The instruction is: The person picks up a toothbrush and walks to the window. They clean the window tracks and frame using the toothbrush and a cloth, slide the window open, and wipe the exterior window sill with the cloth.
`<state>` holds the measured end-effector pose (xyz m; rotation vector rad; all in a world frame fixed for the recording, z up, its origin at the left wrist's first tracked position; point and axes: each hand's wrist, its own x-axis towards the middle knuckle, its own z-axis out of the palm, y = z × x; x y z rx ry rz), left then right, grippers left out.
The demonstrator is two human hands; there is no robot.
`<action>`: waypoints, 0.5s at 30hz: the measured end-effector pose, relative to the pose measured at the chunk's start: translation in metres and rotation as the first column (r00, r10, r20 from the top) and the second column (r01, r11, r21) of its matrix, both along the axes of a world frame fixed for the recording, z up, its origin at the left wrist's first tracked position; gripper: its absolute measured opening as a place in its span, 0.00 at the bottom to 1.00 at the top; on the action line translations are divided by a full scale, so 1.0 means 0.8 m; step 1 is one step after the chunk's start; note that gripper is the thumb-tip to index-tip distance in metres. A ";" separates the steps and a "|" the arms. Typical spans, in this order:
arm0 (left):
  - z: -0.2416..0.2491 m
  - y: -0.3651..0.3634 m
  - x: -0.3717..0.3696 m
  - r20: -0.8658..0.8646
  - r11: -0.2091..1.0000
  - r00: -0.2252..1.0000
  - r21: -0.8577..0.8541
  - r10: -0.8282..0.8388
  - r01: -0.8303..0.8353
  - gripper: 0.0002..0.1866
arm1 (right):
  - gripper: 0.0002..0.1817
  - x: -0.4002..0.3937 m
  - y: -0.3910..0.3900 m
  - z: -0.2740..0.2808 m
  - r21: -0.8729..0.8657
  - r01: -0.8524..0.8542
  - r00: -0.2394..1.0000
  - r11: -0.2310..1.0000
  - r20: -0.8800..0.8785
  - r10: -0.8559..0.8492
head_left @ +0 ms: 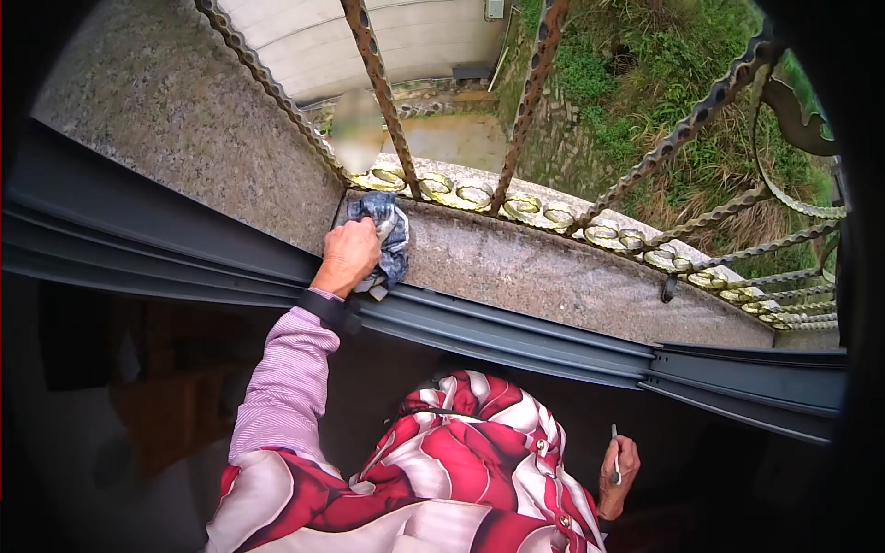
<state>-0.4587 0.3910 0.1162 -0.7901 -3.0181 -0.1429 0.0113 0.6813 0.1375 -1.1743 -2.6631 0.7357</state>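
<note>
My left hand (349,253) is closed on a crumpled blue, grey and white cloth (391,238). The cloth presses against the stone sill, at the inner corner by the metal bars. Below that wrist runs the dark grey window track (498,330). Lower right, beside my body, my right hand (623,468) is wrapped round a thin, pale stick-like tool (615,452) that points up; its exact kind cannot be made out.
Twisted metal railing bars (530,106) with an ornate lower band (525,205) stand along the outer edge of the stone sill (516,258). A stone side wall (184,120) rises at left. Beyond and below the railing lie a pale roof (406,37) and a green slope (645,111).
</note>
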 end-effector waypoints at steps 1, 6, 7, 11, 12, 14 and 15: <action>-0.006 -0.010 -0.011 0.006 0.999 1.000 0.052 0.000 -0.001 0.11 | 0.06 0.007 0.003 0.002 0.012 -0.001 1.000 1.000 -0.008 0.001; 0.068 -0.003 0.004 0.596 0.180 0.738 0.802 -0.316 -0.570 0.09 | 0.06 0.051 0.006 -0.013 0.029 0.041 0.999 0.999 -0.016 -0.040; 0.087 -0.003 0.007 0.570 -0.012 0.689 0.767 -0.448 -0.642 0.09 | 0.06 0.055 0.004 -0.016 0.015 0.050 0.999 0.999 -0.008 -0.050; 0.150 -0.026 0.031 0.219 0.094 0.946 0.975 -0.239 -0.202 0.21 | 0.07 0.056 -0.002 -0.021 -0.055 0.058 0.998 0.997 -0.028 -0.059; 0.157 -0.034 0.031 0.030 0.243 0.988 0.970 -0.153 0.008 0.23 | 0.07 0.057 -0.001 -0.026 -0.057 0.056 0.997 0.997 -0.047 -0.059; 0.171 -0.048 0.037 -0.177 0.331 0.977 0.921 -0.117 0.206 0.23 | 0.07 0.056 -0.002 -0.027 -0.091 0.058 0.988 0.994 -0.136 -0.070; 0.179 -0.053 0.041 -0.181 0.263 0.974 0.941 -0.137 0.212 0.22 | 0.07 0.052 -0.001 -0.028 -0.110 0.055 0.979 0.992 -0.190 -0.076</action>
